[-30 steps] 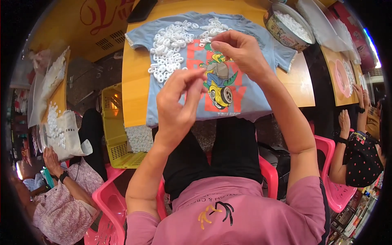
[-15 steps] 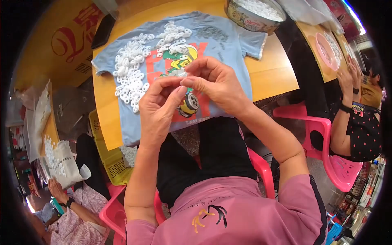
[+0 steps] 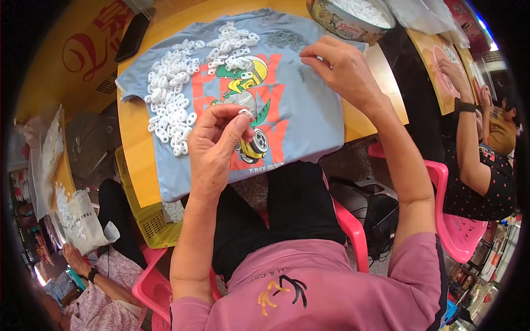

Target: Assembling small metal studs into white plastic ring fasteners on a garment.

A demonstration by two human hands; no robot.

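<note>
My left hand pinches a small white plastic piece between thumb and fingers, above the printed front of a light blue T-shirt spread over the table. My right hand is off to the right, thumb and fingertips brought together just beside a pile of tiny dark grey parts. Whatever those fingertips hold, if anything, is too small to make out. Many white oval pieces with holes lie heaped on the shirt's left side, and a smaller heap sits near its collar.
A round tin of white pieces stands at the table's far right. A dark phone lies far left. Below the table's left edge is a yellow crate. Co-workers sit on both sides; a pink basin stands before the right one.
My hands have come apart. The right one has moved up and right to the dark parts, while the left stays over the shirt, its white piece now showing.
</note>
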